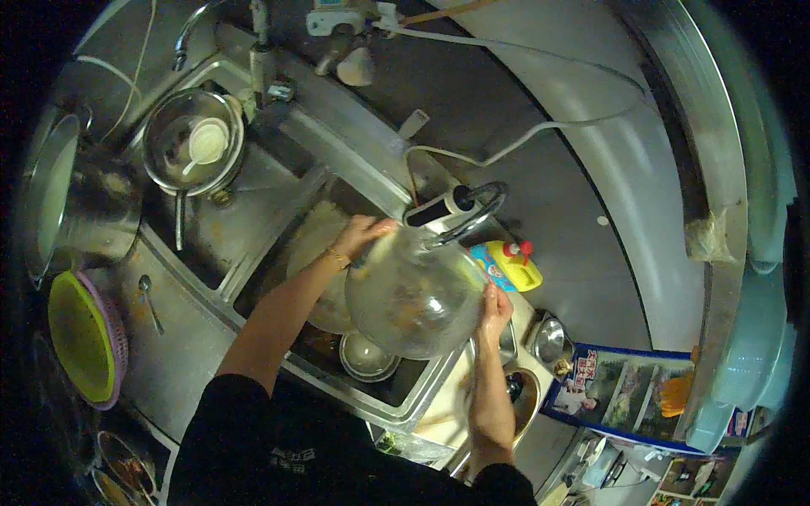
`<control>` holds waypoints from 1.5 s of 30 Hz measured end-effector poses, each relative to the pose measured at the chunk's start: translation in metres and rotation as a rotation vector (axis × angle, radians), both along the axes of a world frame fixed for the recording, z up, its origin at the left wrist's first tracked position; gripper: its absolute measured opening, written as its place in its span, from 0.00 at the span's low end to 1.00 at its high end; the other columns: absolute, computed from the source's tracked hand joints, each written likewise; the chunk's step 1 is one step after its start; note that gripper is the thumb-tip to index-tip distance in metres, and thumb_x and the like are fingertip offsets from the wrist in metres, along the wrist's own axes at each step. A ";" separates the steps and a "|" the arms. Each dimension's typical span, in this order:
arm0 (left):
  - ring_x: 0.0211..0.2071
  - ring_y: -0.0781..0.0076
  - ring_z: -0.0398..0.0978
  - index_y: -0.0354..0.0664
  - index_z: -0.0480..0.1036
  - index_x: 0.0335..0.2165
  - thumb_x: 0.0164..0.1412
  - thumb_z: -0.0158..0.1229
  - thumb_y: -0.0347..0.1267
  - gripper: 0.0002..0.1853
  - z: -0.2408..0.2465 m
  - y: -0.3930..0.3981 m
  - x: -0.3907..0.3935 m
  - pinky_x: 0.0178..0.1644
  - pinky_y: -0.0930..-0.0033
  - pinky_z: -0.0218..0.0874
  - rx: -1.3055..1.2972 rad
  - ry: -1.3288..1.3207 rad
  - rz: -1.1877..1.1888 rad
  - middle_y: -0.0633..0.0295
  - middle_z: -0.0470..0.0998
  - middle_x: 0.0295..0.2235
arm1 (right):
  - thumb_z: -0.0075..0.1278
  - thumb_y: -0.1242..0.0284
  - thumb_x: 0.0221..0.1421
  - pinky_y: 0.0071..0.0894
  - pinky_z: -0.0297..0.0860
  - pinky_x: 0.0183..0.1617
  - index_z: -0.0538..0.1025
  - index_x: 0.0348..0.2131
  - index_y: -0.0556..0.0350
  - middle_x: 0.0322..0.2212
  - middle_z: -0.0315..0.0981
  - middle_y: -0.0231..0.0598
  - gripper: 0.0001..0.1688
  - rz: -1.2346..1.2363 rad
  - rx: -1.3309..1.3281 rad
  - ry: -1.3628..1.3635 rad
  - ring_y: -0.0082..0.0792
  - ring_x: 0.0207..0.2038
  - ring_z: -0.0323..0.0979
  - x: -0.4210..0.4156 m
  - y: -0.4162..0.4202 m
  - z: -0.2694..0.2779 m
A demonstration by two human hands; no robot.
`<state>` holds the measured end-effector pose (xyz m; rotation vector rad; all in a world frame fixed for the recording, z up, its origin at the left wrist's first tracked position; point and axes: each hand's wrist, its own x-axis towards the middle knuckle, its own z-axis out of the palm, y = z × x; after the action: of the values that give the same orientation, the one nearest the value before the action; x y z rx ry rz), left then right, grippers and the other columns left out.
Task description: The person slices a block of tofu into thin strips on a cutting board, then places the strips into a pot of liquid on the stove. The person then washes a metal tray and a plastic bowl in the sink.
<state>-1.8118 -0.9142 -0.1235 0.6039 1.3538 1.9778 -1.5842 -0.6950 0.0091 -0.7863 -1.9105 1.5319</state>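
Observation:
A large round metal-looking bowl point(414, 303) is tilted between my two hands over the right basin of a steel sink point(405, 411). My left hand point(364, 239) grips its upper left rim, and a bracelet circles that wrist. On the right side of the rim, my right hand point(495, 311) holds on with the thumb uppermost. The curved spout of a faucet point(471, 228) reaches over the bowl's top edge. Partly hidden behind the bowl is another big round vessel point(316, 278). A smaller round bowl point(369, 356) sits lower in the basin.
A strainer point(179, 215) with a white ladle point(209, 140) rests over the left basin. Left of the sink are a large steel pot point(104, 209), nested colanders point(79, 341) and a spoon point(149, 303). A yellow pump bottle point(522, 269) stands behind my right hand.

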 end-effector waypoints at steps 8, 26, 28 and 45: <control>0.30 0.71 0.72 0.40 0.74 0.33 0.58 0.49 0.48 0.22 -0.077 0.024 0.102 0.36 0.66 0.65 0.306 -0.962 0.086 0.63 0.75 0.30 | 0.40 0.53 0.61 0.34 0.58 0.48 0.68 0.46 0.57 0.41 0.67 0.36 0.27 -0.271 -0.579 0.121 0.33 0.43 0.64 0.049 -0.021 -0.030; 0.30 0.70 0.73 0.44 0.73 0.38 0.57 0.51 0.45 0.18 -0.017 -0.025 -0.052 0.34 0.70 0.63 -0.040 -0.173 0.049 0.64 0.74 0.27 | 0.45 0.58 0.61 0.17 0.48 0.18 0.68 0.19 0.47 0.15 0.58 0.19 0.20 -0.134 -0.179 0.017 0.15 0.15 0.53 -0.049 -0.024 -0.041; 0.33 0.66 0.74 0.44 0.73 0.41 0.57 0.49 0.44 0.19 -0.017 -0.043 -0.024 0.38 0.72 0.64 -0.396 0.013 0.348 0.59 0.75 0.30 | 0.44 0.58 0.61 0.18 0.50 0.20 0.69 0.20 0.49 0.16 0.58 0.19 0.21 -0.105 -0.128 -0.103 0.15 0.17 0.54 -0.039 -0.040 -0.044; 0.49 0.49 0.65 0.51 0.61 0.55 0.55 0.51 0.35 0.27 0.058 -0.087 0.031 0.55 0.61 0.55 -0.397 0.366 0.660 0.52 0.69 0.49 | 0.36 0.50 0.62 0.25 0.53 0.13 0.66 0.22 0.47 0.10 0.56 0.27 0.25 -0.178 -0.715 -0.006 0.24 0.10 0.54 -0.027 -0.095 -0.042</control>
<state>-1.7805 -1.0008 -0.0651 0.3591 2.3374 2.0375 -1.6114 -0.7895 -0.0326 -1.2128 -1.2275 2.1080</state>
